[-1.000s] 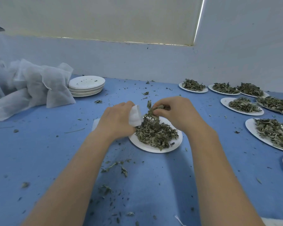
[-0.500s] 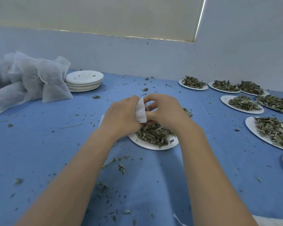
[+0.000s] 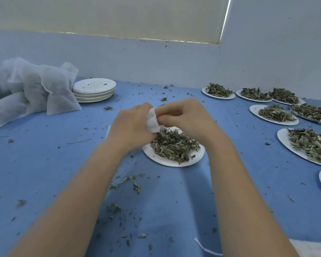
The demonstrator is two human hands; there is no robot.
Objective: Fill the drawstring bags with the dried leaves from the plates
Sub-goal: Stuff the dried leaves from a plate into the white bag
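My left hand (image 3: 132, 125) grips a small white drawstring bag (image 3: 152, 121) just above the near plate. My right hand (image 3: 186, 117) pinches the bag's upper edge from the right, its fingers curled against the cloth. Most of the bag is hidden behind my left hand. Below both hands a white plate (image 3: 157, 158) holds a heap of dried green leaves (image 3: 172, 144).
Filled white bags (image 3: 35, 89) are piled at the far left beside a stack of empty plates (image 3: 94, 89). Several plates of leaves (image 3: 274, 113) line the right side. Leaf crumbs litter the blue cloth (image 3: 44, 173). A white wall runs behind the table.
My right hand left the leaf heap, rose to the bag's mouth and now pinches the bag. The leaves it carried are out of sight. My left hand lifted the bag slightly.
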